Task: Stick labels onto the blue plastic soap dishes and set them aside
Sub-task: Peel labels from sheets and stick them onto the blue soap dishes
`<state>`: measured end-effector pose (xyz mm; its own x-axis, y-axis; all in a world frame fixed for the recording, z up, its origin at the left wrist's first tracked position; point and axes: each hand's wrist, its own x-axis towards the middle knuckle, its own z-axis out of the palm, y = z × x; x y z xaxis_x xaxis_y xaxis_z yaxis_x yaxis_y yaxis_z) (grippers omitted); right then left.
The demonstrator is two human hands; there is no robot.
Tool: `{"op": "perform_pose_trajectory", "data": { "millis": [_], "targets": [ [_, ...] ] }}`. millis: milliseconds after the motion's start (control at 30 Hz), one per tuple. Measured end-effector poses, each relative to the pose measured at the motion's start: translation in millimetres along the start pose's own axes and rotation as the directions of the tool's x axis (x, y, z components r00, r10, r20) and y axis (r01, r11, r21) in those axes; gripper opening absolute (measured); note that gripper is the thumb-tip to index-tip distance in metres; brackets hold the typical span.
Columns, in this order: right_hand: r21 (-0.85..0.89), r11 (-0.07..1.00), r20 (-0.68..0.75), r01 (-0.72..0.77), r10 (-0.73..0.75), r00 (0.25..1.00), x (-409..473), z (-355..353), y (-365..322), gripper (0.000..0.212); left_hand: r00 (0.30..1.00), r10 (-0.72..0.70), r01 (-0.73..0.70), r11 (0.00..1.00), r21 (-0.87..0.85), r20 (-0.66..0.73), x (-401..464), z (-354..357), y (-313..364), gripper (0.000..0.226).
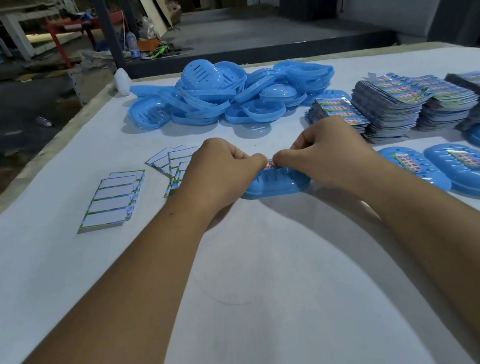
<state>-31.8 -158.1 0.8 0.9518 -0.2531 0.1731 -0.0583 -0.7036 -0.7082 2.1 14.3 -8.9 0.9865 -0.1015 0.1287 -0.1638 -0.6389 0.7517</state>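
Oval blue dish (275, 184), both hands' grip seemingly pinching label (270, 165)

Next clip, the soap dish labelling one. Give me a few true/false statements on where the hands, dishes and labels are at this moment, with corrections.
1. Both hands, left hand and right hand, are on one dish. True.
2. The label under the thumbs lies flat on the table. False: it is on the dish the hands hold.
3. The pile of unlabelled dishes lies beyond the hands. True.
4. The labelled dishes are set aside on the person's left. False: they lie on the right.
5. The label stacks sit on the right. True.
6. The white backing sheets are stacked on the dish pile. False: they lie on the table at left.
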Motion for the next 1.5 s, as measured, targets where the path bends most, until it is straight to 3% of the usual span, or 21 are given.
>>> {"op": "perform_pose_trajectory", "data": {
  "millis": [667,900,1100,1200,1267,1333,1400,1500],
  "targets": [
    [-0.078,0.996,-0.03,0.033,-0.035,0.999,-3.0,2.4,0.7,0.028,0.999,0.036,-0.033,0.994,0.106,-0.024,-3.3,2.8,4.3,0.03],
    [-0.191,0.981,-0.054,0.041,-0.052,0.997,-4.5,1.1,-1.4,0.033,0.995,0.074,-0.064,0.986,0.152,-0.061,-4.1,2.6,4.7,0.032],
    [-0.163,0.987,-0.019,0.007,-0.011,1.0,-3.5,-2.5,1.0,0.034,0.998,0.027,-0.023,0.997,0.068,-0.06,-3.6,0.5,1.2,0.031],
    [-0.007,0.999,0.003,-0.036,0.036,0.999,-2.2,-4.7,5.5,0.035,0.997,-0.005,0.003,0.999,-0.035,-0.08,-2.4,0.2,0.0,0.027],
    [0.049,0.999,-0.074,-0.01,0.014,0.997,-0.3,-5.7,9.7,0.029,0.991,-0.032,0.019,0.995,-0.101,-0.132,-0.2,-1.7,-0.1,0.025],
    [-0.023,0.998,-0.145,0.065,-0.068,0.987,0.1,-4.1,12.1,0.023,0.98,-0.034,0.013,0.994,-0.107,-0.194,1.6,-6.1,-0.3,0.021],
    [-0.073,0.98,-0.058,0.183,-0.187,0.981,-3.5,0.5,10.4,0.038,0.97,0.0,-0.016,0.998,-0.064,-0.244,3.2,-10.4,-1.8,0.018],
    [-0.117,0.932,0.188,0.344,-0.32,0.929,-13.4,9.4,1.4,0.065,0.955,0.076,-0.08,0.997,-0.003,-0.285,2.4,-13.2,-3.9,0.012]
  ]
}}
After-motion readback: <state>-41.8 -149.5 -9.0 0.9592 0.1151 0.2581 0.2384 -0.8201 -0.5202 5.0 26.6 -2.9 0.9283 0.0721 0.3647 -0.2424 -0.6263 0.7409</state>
